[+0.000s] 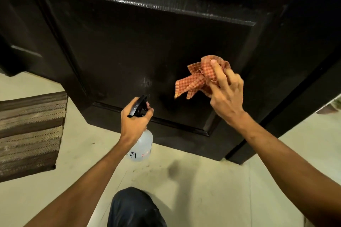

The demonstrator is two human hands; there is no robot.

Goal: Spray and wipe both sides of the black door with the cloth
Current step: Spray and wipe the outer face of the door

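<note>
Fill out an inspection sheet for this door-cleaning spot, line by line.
Surface: black door, lower panel, glossy, with a sheen near its middle.
Job's things: checked orange cloth, bunched; clear spray bottle with a black trigger head aimed at the door.
Clutter: striped mat on the floor to the left.
Grippers: left hand grips the bottle's neck; right hand holds the cloth at the panel.
Cables: nothing seen.
Surroundings: pale floor; a dark-trousered knee below.

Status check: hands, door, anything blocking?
Left hand grips clear plastic spray bottle. Right hand holds bunched orange checked cloth at black panelled door. Nothing blocking.
</note>
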